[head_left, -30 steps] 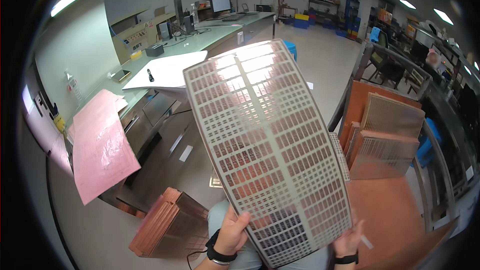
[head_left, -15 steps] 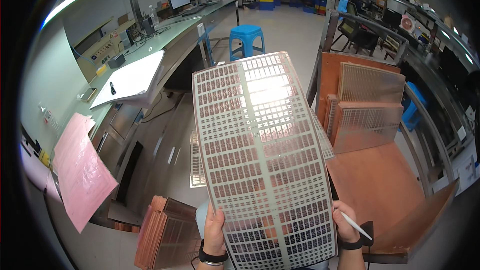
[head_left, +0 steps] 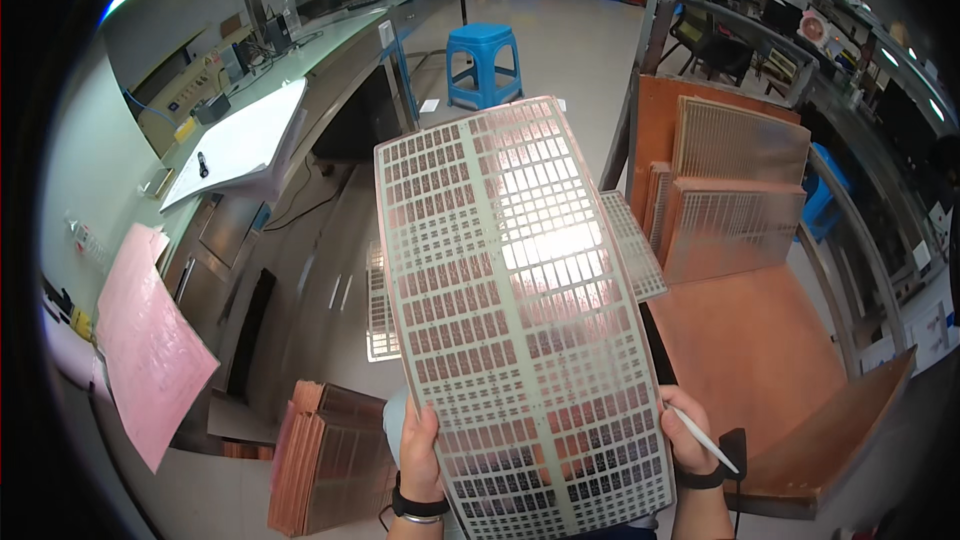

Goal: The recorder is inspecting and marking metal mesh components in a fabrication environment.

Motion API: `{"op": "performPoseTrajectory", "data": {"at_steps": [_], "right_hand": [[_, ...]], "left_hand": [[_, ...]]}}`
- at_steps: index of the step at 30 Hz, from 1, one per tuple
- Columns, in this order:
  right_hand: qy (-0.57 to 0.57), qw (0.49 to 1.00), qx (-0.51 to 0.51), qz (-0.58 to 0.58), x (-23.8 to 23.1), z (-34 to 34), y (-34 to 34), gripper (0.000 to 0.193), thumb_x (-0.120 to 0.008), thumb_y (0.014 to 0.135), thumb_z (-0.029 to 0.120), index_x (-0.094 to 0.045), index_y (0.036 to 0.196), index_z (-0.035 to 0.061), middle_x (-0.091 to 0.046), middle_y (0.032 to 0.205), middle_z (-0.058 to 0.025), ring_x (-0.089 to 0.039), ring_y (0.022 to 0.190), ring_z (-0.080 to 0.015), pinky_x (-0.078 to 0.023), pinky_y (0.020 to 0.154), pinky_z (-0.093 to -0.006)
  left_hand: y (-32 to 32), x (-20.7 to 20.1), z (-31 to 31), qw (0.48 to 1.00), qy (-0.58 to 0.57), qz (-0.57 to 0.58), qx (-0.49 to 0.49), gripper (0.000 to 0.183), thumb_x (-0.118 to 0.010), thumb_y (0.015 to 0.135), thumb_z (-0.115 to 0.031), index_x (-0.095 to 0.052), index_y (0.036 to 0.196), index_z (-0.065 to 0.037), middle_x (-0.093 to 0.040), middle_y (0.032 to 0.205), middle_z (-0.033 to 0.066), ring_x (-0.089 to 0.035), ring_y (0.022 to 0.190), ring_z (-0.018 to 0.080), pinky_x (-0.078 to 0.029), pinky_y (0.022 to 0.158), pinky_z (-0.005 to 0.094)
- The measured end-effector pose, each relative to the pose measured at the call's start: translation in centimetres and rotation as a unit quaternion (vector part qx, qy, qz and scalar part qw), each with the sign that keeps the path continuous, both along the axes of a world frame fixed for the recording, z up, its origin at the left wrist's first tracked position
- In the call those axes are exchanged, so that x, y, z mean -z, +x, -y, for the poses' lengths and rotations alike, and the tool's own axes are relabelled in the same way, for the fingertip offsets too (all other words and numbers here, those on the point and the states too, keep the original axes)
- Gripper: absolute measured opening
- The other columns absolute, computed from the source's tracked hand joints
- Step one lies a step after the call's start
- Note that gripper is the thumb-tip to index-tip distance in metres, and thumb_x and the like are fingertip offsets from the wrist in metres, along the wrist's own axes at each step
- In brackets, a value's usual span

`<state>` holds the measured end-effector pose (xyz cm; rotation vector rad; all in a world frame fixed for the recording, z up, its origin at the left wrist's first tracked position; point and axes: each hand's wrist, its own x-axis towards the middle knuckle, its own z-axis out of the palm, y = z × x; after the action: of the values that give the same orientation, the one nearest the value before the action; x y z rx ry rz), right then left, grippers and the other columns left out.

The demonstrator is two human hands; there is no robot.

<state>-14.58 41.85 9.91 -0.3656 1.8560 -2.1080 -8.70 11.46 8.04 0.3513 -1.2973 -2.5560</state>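
A large thin circuit board panel (head_left: 470,330), covered in rows of small dark rectangles, stands tilted upright before me. My left hand (head_left: 421,455) grips its lower left edge, thumb on the front face. At the lower right edge, my right hand (head_left: 686,435) grips the panel and also holds a slim white pen-shaped tool (head_left: 703,437), its pointed end toward the lower right. Bright glare covers the panel's upper right part. Behind it, a second patterned panel (head_left: 635,245) shows partly on the right, and a patterned sheet (head_left: 380,315) peeks out on the left.
A stack of copper-edged panels (head_left: 325,460) stands at lower left. On the right, more panels (head_left: 740,230) lean in a copper-coloured rack (head_left: 745,350). The workbench (head_left: 350,45) with papers (head_left: 245,150) runs along the left, beside pink sheets (head_left: 150,350). A blue stool (head_left: 484,65) stands ahead.
The view has shifted slightly, and the glare sits lower on the panel. Both hands keep the same grip, and the white tool stays in my right hand.
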Motion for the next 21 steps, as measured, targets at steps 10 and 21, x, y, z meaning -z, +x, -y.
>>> {"op": "performPoseTrajectory", "data": {"at_steps": [10,21], "right_hand": [[-0.078,0.996,0.041,0.026,1.5,3.3,-3.8,0.035,-0.047,0.096,0.027,-0.049,0.115,-0.0013,-0.057,0.103,-0.0047,-0.053,0.093,-0.0088,-0.043,0.082,-0.0234],[-0.092,0.992,0.06,0.065,6.6,4.8,-7.3,0.041,-0.048,0.095,0.028,-0.049,0.122,-0.0041,-0.058,0.112,-0.009,-0.055,0.1,-0.0125,-0.044,0.087,-0.0251]], "left_hand": [[-1.2,-0.2,0.9,0.981,0.176,-0.045,0.063,0.053,-0.047,0.095,-0.027,-0.03,0.138,-0.002,-0.046,0.131,0.0095,-0.048,0.117,0.0199,-0.041,0.096,0.0339],[0.3,2.4,0.2,0.991,0.053,0.072,0.101,0.049,-0.049,0.094,-0.016,-0.031,0.136,0.0,-0.047,0.128,0.0094,-0.049,0.113,0.014,-0.04,0.095,0.0295]]}}
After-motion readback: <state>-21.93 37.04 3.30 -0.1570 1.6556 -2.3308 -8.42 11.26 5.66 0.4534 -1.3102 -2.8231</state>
